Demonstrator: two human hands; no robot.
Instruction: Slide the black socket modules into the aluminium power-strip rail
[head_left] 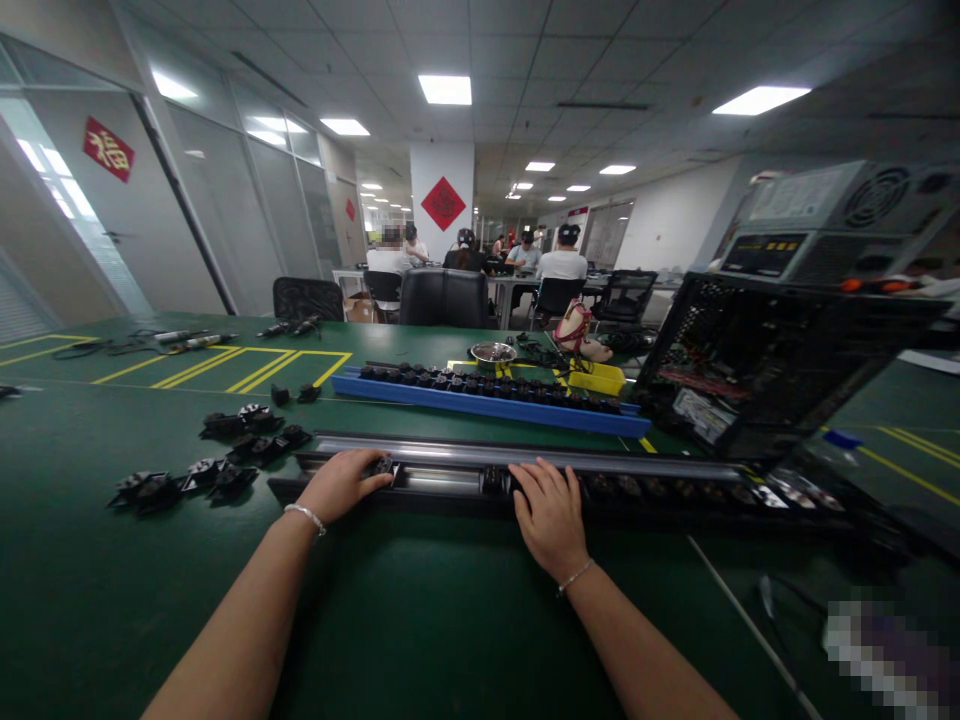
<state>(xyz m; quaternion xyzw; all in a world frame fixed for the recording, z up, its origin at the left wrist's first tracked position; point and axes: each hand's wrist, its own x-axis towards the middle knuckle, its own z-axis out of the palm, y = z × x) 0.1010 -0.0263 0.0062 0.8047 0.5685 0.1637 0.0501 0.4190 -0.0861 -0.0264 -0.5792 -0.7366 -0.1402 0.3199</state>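
A long black metal channel (442,482) with a shiny inner face lies across the table in front of me. My left hand (341,487) is closed at its left part, thumb and fingers round a small black module (385,466) that sits at the channel. My right hand (551,510) rests over the channel further right, fingers stretched out and touching the row there. Just left of those fingers a black module (493,480) sits in the channel. More black modules (652,487) fill the channel to the right. Between my hands a stretch of bare metal shows.
Loose black modules (225,470) lie in a cluster to the left. Behind the channel stand a blue tray (487,402) of black parts, a metal bowl (493,353) and a yellow box (597,378). An opened computer case (757,360) is at the right. A thin rod (750,620) lies front right.
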